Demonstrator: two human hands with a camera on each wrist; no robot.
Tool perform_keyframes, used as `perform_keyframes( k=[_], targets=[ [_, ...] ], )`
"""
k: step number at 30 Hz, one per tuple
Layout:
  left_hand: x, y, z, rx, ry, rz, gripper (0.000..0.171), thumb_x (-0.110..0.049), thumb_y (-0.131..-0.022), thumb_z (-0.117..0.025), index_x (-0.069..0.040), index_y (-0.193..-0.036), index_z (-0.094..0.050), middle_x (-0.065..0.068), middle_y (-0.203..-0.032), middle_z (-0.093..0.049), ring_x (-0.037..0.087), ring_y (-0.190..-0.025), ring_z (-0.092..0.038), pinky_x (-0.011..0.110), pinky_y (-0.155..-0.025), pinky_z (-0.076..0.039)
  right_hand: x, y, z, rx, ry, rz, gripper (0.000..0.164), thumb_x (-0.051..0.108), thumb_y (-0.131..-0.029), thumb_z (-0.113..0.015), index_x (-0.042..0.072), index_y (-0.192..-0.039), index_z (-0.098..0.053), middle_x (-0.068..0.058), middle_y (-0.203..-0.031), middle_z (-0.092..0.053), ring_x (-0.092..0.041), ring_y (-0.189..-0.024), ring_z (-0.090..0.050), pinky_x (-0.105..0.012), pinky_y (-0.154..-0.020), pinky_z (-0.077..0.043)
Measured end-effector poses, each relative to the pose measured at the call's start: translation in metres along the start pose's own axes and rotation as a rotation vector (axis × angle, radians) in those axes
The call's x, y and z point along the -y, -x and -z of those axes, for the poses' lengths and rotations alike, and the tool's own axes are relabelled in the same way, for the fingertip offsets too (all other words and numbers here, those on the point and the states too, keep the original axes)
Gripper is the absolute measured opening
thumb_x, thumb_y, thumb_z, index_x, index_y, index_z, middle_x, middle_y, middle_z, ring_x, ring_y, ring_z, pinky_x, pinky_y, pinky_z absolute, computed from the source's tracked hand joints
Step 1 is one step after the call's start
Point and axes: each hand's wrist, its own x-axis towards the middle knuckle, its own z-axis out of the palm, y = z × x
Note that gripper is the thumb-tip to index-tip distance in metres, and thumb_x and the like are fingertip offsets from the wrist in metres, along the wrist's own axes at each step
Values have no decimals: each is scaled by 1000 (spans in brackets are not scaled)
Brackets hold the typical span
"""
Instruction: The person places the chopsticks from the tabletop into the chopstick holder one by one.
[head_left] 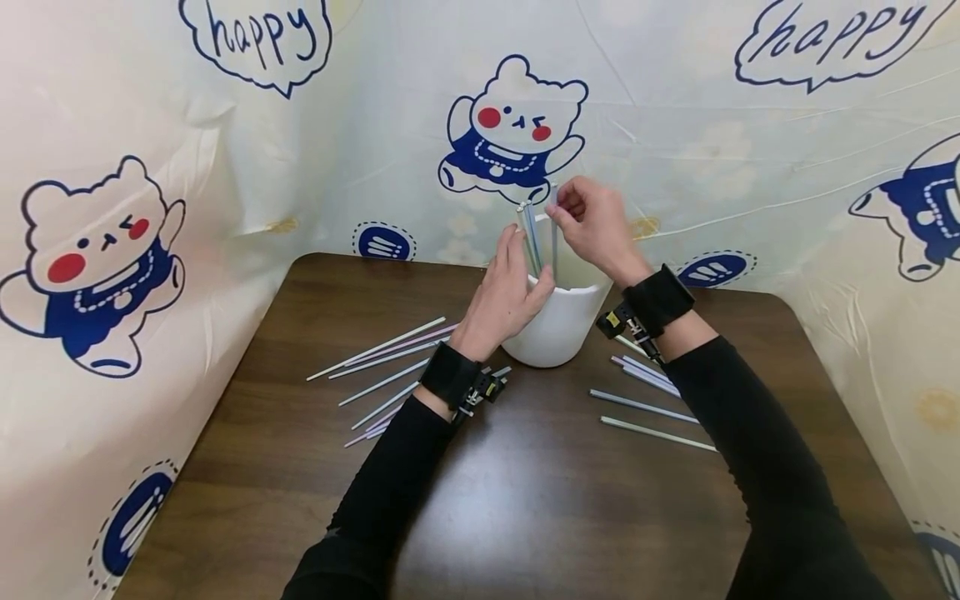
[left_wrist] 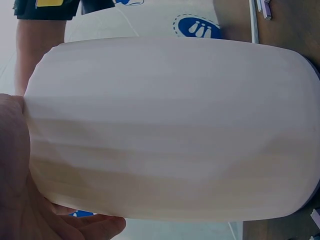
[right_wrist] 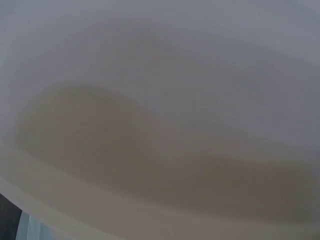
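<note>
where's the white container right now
In the head view, the white container stands right of centre on the table, the left hand at its rim, the right hand above.

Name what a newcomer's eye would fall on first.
Probably the white pot near the far edge of the table, thin sticks poking out, the left hand at its rim and the right hand pinching another stick above it. Next, the red-cheeked, winking cartoon bear on the backdrop behind.
</note>
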Motion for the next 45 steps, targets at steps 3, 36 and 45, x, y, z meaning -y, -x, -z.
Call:
perform_keyframes(
  k=[3,36,45],
  targets=[
    [-1,0,1,0,-2,-6,74,-44,-104,-40,-3,-160,-15,17,-170,-9,35,-143,-41,48,-116,-42,-2,0,-3,52,-6,-1,18,13,-97,-68,-4,-104,-67,-21,-95,-72,-27,-79,-68,-9,-68,-45],
    [0,0,-3,-45,-3,-30,72,-41,-101,-42,-2,-158,-20,19,-167,-16,36,-135,-46,49,-108,-47,-88,64,55,-189,-55,-145,23,15,-99,-60,-6,-99,-69,-5,-83,-67,1,-70,-55,-11,-66,-43],
    [0,-1,-3,-31,7,-30,74,-41,-101,-41,-2,-159,-17,19,-168,-13,37,-135,-46,51,-107,-48,-132,100,38,144,142,-169,13,9,-96,-64,-1,-96,-72,-18,-88,-72,-9,-74,-55,-17,-67,-42]
  ],
)
